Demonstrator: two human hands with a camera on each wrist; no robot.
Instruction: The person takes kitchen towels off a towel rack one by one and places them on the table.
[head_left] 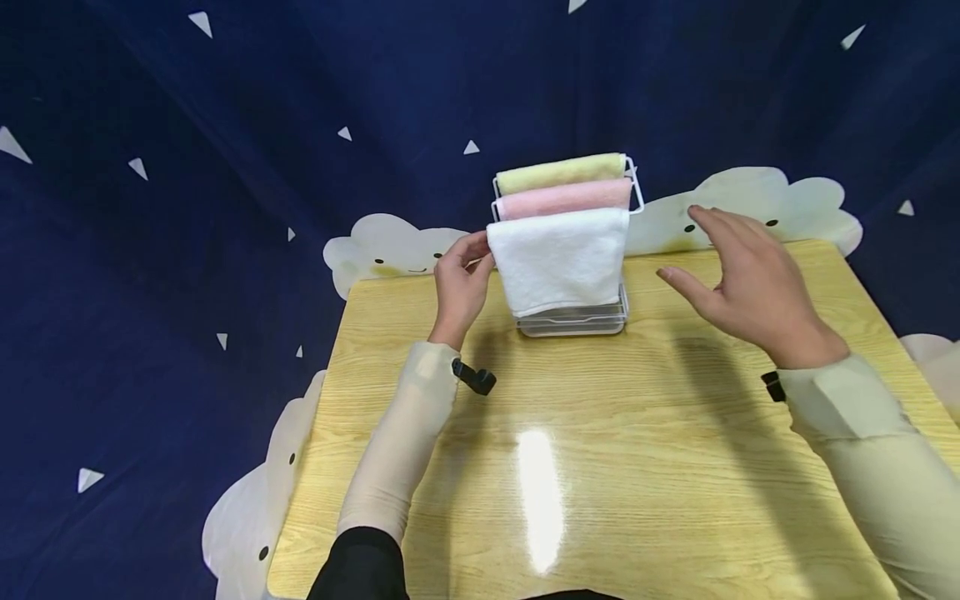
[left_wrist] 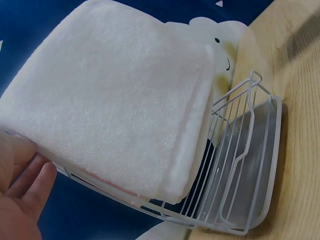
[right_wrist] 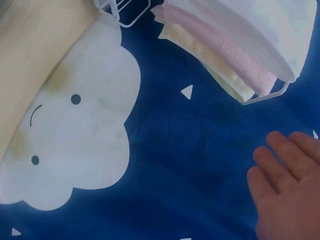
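1. The white towel (head_left: 561, 258) hung over the front rail of a white wire rack (head_left: 636, 193), at about twelve o'clock on the wooden table (head_left: 600, 433), near its far edge.
2. Behind it on the same rack hung a pink towel (head_left: 564, 198) and, furthest back, a yellow towel (head_left: 561, 172), each over its own rail.
3. The rack stood in a clear plastic tray (head_left: 573, 320) that rested on the table.
4. The left hand (head_left: 461, 279) sat at nine o'clock of the white towel, fingers curled at the towel's left edge by the rack's end; whether they pinched the cloth or the wire could not be told.
5. In the left wrist view the fingertips (left_wrist: 35, 175) lay just under the folded white towel (left_wrist: 115, 95), beside the wire rack (left_wrist: 235, 150), with the tray (left_wrist: 260, 165) beyond.
6. The right hand (head_left: 738, 279) hovered at three o'clock of the rack, well apart from it, fingers straight and spread, thumb pointing toward the towels, holding nothing.
7. The right wrist view showed the fingers (right_wrist: 285, 170) loosely extended over the dark blue cloth (right_wrist: 190, 165), with the towels on the rack at twelve o'clock.
8. A cloud-shaped cushion (right_wrist: 80, 135) with a smiling face lay beside the table edge, and another cloud (head_left: 382, 246) showed at eleven o'clock of the table.
9. Both forearms wore pale sleeves (head_left: 405, 442), each with a black strap at the wrist.
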